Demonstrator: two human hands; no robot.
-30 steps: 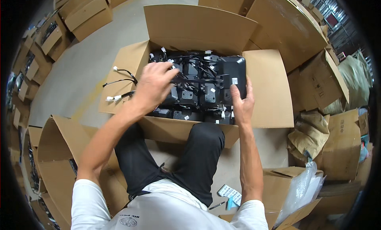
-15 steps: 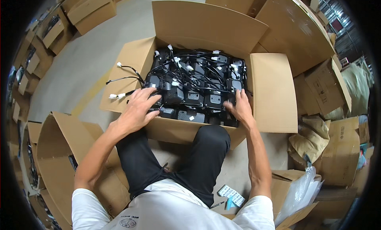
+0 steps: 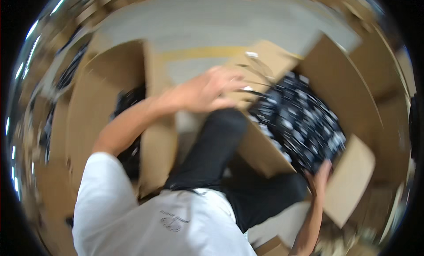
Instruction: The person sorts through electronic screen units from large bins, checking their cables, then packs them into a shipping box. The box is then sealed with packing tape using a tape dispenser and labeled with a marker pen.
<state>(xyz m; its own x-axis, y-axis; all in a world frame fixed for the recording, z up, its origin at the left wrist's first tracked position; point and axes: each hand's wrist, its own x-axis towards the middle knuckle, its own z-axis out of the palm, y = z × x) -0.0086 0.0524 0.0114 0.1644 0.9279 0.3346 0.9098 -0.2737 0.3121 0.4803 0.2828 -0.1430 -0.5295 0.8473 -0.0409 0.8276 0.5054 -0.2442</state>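
My left hand (image 3: pixel 216 89) is blurred, its fingers loosely parted and nothing visible in them, above my bent leg (image 3: pixel 221 136) and near the carton's flap. My right hand (image 3: pixel 319 176) is at the near right corner of the open carton (image 3: pixel 260 152); I can't tell whether it grips anything. The black cabled units (image 3: pixel 304 119) fill that carton. To my left stands another open carton (image 3: pixel 106 79) with black things (image 3: pixel 130 154) inside.
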